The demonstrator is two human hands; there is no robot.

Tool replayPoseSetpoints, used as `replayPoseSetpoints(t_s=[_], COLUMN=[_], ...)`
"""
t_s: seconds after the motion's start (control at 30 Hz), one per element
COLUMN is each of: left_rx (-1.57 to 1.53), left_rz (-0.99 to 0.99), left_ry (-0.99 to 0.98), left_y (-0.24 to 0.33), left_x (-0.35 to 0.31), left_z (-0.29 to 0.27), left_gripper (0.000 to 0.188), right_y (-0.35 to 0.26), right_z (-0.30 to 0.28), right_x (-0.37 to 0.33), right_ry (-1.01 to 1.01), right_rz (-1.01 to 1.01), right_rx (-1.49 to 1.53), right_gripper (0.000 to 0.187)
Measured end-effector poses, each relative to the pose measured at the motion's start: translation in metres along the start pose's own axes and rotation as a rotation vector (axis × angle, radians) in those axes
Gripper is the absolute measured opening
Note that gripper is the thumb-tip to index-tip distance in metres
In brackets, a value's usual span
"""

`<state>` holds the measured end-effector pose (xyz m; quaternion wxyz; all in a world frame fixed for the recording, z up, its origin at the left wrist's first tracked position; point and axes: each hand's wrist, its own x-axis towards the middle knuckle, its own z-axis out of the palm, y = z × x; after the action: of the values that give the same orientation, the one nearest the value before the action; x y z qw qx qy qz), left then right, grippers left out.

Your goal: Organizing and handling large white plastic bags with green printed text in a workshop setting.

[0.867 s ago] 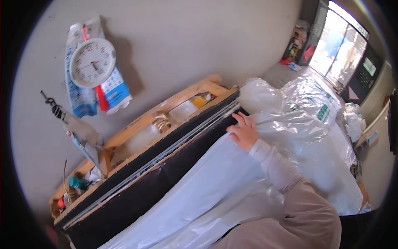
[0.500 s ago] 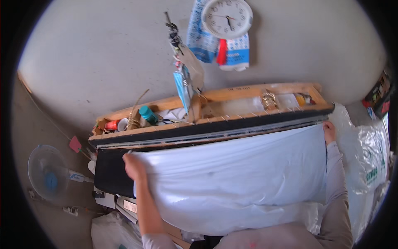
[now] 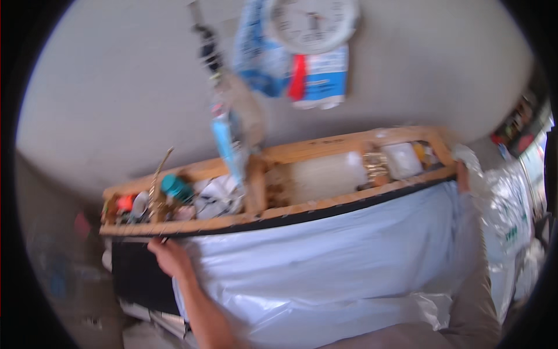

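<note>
A pale bluish-white plastic sheet [image 3: 325, 256] is spread wide between my hands, wrinkled and glossy. Its upper edge lies along the black front [image 3: 302, 217] of a long wooden tray [image 3: 325, 150]. My left hand [image 3: 170, 257] is closed at the sheet's upper left corner, with the fingertips right under the black front. At the far right end of the tray my right hand [image 3: 462, 177] is at the sheet's upper right corner, smeared by motion and partly covered. A black panel [image 3: 142, 273] shows to the left of the sheet.
The tray holds a teal-capped container [image 3: 176, 187], a gold coil [image 3: 376, 167] and a clear plastic box [image 3: 402, 160]. A blue packet [image 3: 226, 142] hangs over it from the wall. Clear plastic wrapping [image 3: 505, 203] lies at the right. A round clock [image 3: 313, 23] hangs above.
The view has shifted and blurred. Both hands have stayed at the sheet's upper corners, now closer to the tray. The metal strip under the black front is now hidden, and more of the tray's inside shows.
</note>
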<state>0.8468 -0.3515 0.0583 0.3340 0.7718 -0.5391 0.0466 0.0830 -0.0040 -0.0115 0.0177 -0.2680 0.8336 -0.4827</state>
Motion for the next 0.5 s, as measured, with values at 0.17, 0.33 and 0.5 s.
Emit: replayPoseSetpoints(t_s=[0.17, 0.33, 0.5], left_rx=[0.007, -0.598, -0.532], left_rz=[-0.111, 0.114, 0.392], left_ry=[-0.001, 0.108, 0.745], left_y=[-0.060, -0.067, -0.008], left_x=[0.019, 0.002, -0.025], left_z=[-0.020, 0.005, -0.127], left_gripper=[0.028, 0.028, 0.029], right_y=[-0.024, -0.094, -0.117], right_z=[0.086, 0.033, 0.010], right_x=[-0.002, -0.062, -0.130], right_ry=[-0.097, 0.163, -0.071], right_rz=[-0.041, 0.072, -0.097], right_rx=[-0.302, -0.235, -0.056], right_gripper=[0.046, 0.053, 0.051])
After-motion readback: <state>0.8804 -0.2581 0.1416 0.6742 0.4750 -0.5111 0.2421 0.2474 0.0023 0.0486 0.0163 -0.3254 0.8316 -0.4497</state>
